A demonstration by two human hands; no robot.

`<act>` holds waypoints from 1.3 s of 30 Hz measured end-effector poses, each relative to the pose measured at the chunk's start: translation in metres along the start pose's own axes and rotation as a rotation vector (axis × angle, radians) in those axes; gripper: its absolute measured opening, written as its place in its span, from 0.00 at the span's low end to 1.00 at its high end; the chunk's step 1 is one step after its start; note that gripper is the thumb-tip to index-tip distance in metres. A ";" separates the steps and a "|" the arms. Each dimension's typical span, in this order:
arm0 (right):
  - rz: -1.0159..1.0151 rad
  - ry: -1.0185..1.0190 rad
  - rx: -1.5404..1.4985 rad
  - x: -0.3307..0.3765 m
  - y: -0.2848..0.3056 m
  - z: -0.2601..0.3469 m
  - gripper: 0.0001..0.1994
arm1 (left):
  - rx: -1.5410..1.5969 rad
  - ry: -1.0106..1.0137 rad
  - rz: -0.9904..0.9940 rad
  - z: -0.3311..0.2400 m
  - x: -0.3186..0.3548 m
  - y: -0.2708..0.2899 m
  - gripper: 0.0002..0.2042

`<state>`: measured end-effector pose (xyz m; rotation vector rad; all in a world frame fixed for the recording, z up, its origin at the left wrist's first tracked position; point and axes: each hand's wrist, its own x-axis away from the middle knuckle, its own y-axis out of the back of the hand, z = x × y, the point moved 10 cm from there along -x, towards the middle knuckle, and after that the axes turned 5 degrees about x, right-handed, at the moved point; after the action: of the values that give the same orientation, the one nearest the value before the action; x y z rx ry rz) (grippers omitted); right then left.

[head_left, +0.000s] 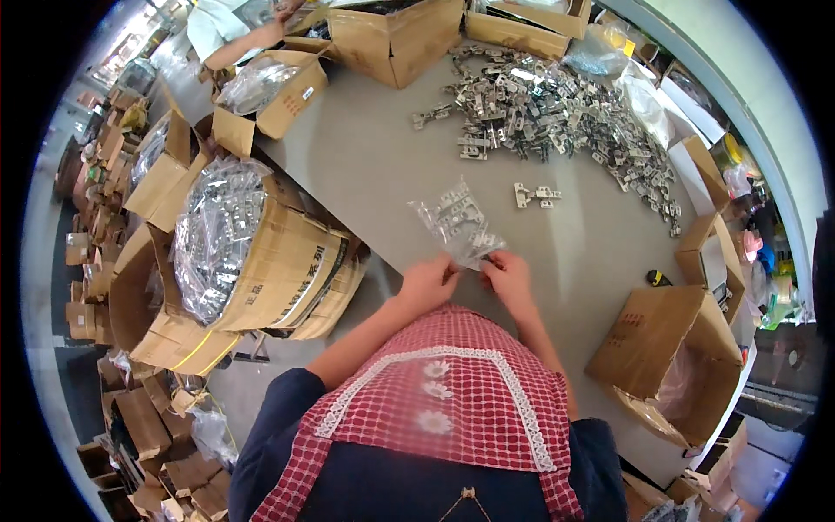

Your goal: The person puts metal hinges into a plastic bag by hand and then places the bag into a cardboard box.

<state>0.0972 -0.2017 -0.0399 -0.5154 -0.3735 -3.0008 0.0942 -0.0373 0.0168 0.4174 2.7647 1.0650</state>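
A clear plastic bag (474, 248) with metal cabinet hinges (459, 211) in it lies on the grey table, its near end at my fingers. My left hand (430, 283) pinches the left corner of that end. At the right corner, my right hand (508, 277) closes its fingers on the plastic. A single hinge (537, 196) rests on the table just beyond my right hand. Farther off spreads a large heap of similar hinges (548, 109).
On the left stands a big carton (287, 261) full of bagged hinges (222, 235). An open carton (652, 348) sits at the table's right, with a dark box cutter (658, 278) behind it. More cartons (396, 43) line the far edge. Another person's arm (252, 41) shows at the far left.
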 end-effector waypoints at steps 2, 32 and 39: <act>-0.106 0.236 0.226 -0.004 -0.002 0.005 0.08 | 0.062 -0.087 0.002 -0.015 -0.002 -0.004 0.07; 0.362 -0.283 -0.442 0.018 -0.052 -0.009 0.09 | 1.013 0.586 0.251 0.056 0.019 -0.057 0.08; 0.325 -0.291 -0.427 0.014 -0.050 -0.011 0.06 | 0.980 0.558 0.249 0.057 0.019 -0.059 0.09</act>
<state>0.0747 -0.1562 -0.0570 -0.9468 0.3213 -2.6821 0.0772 -0.0373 -0.0662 0.6454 3.6521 -0.3270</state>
